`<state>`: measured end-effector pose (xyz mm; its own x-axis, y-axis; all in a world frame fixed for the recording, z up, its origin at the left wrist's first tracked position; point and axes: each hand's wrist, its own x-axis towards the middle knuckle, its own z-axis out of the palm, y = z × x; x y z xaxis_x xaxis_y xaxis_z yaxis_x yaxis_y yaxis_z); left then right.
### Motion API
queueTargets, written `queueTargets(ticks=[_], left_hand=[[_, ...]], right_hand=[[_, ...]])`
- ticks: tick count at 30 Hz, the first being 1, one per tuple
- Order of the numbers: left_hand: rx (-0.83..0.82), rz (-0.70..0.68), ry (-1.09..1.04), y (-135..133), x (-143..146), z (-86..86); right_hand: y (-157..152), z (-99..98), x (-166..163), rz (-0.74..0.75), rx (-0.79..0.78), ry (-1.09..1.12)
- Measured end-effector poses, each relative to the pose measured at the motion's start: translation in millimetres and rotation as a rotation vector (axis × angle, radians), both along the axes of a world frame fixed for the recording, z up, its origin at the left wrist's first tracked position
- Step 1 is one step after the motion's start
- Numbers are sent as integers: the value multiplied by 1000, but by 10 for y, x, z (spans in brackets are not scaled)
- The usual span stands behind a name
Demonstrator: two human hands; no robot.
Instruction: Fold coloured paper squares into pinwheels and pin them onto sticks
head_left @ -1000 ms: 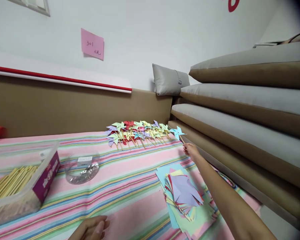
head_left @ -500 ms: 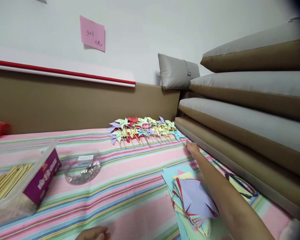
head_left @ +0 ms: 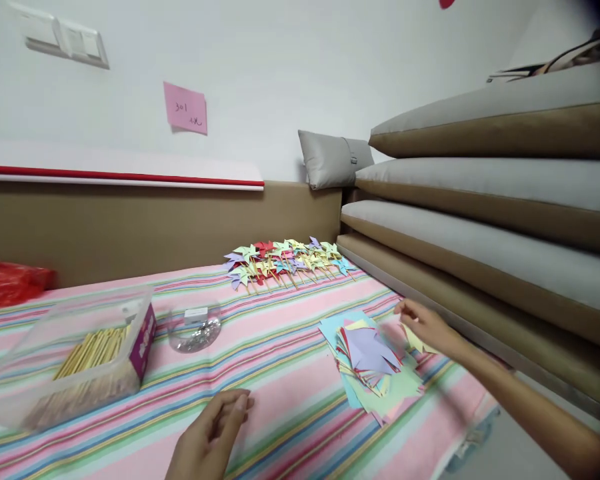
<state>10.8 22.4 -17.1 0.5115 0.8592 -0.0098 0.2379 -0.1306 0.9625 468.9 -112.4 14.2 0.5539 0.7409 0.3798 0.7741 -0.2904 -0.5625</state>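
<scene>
My right hand (head_left: 423,321) hovers just right of a stack of coloured cut paper squares (head_left: 373,363) on the striped cloth (head_left: 270,360); its fingers are loosely spread and hold nothing I can make out. A yellow sheet lies under it. Farther back lies a row of finished paper pinwheels on sticks (head_left: 285,260). My left hand (head_left: 213,433) rests low near the front edge, fingers together and stretched out, empty.
A clear plastic box of wooden sticks (head_left: 75,363) stands at the left, with a small clear tub of metal pins (head_left: 195,330) beside it. Stacked grey and brown cushions (head_left: 480,200) rise on the right. A red bag (head_left: 10,283) lies at the far left.
My right hand has let go of the blue pinwheel at the row's right end and drawn back toward the paper stack. The view has pulled back and tilted; my left hand shows more.
</scene>
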Motion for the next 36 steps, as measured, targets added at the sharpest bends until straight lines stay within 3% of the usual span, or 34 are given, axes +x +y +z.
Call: queueTargets(ticks=[4, 7, 17, 25, 36], left_hand=[[64, 1, -27, -120, 98, 126], [93, -18, -48, -214, 108, 191], [138, -10, -62, -240, -15, 182], [214, -12, 18, -166, -213, 213], [251, 31, 129, -128, -460, 58]], right_hand=[[-280, -234, -730, 229, -18, -14], [-258, -341, -955, 301, -46, -23], [-105, -415, -901, 316, -161, -16], [-123, -319, -869, 345, -190, 77], [-120, -342, -754, 406, -186, 204]])
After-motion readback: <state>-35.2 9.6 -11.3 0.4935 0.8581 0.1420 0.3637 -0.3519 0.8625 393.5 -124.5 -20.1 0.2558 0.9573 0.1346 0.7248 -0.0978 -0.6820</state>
